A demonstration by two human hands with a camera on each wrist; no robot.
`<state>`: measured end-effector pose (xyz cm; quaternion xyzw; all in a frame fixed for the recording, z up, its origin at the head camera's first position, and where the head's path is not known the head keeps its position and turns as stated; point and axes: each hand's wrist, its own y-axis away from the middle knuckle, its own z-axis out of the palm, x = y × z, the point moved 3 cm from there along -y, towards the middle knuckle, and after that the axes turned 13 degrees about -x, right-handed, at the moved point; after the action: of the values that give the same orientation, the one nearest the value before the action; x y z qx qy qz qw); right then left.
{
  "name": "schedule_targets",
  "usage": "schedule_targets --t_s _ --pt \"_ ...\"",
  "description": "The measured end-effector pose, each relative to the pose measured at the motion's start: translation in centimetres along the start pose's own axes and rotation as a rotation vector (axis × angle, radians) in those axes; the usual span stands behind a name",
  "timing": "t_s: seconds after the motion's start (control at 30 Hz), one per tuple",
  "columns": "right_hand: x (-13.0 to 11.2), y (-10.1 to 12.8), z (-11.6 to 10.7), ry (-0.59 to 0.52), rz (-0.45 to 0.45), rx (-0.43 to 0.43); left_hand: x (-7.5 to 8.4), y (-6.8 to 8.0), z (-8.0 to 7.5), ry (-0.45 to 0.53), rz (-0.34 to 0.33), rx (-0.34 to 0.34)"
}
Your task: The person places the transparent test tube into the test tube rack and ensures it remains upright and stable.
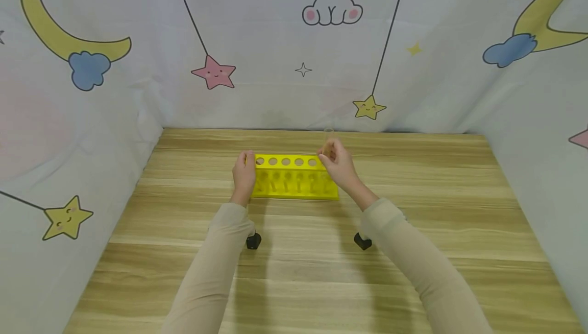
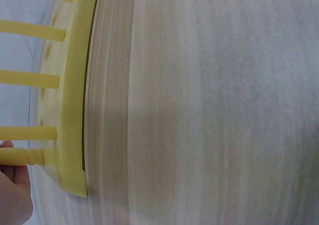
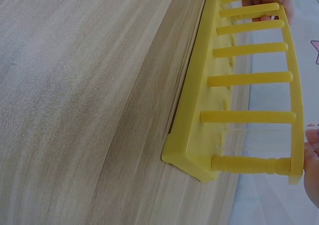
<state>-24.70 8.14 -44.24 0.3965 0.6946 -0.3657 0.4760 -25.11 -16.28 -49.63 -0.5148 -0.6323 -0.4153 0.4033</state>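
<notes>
A yellow test tube rack [image 1: 294, 196] stands upright on the wooden table, with a row of round holes along its top bar. My left hand [image 1: 243, 173] grips the rack's left end; in the left wrist view its fingers curl around the end post [image 2: 20, 156]. At the right end, my right hand [image 1: 339, 164] pinches a clear test tube [image 1: 328, 134], whose round rim shows above the fingers. The right wrist view faintly shows a transparent part of the tube [image 3: 234, 139] between top bar and base, beside the right end post [image 3: 251, 164]. Its lower tip is hard to make out.
The wooden table [image 1: 303, 283] reaches back to a white cloth wall [image 1: 271, 38] printed with stars and moons. More cloth hangs at both sides. Small black devices [image 1: 253, 241] sit at the wrists, near the cuffs.
</notes>
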Motion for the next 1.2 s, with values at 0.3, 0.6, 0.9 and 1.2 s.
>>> schedule_targets --t_s 0.3,0.6,0.9,1.2 --pt "0.1 -0.1 0.0 0.009 0.037 -0.003 -0.1 0.0 0.0 0.0 0.001 -0.002" --pt "-0.1 -0.2 -0.1 0.012 0.064 -0.01 0.1 0.1 0.0 0.005 0.001 0.006" --pt "-1.1 0.2 -0.5 0.01 0.053 -0.04 0.2 0.1 0.0 0.001 -0.014 0.012" --pt "-3.5 1.1 -0.4 0.04 0.059 -0.055 0.1 0.1 0.0 0.01 -0.007 0.006"
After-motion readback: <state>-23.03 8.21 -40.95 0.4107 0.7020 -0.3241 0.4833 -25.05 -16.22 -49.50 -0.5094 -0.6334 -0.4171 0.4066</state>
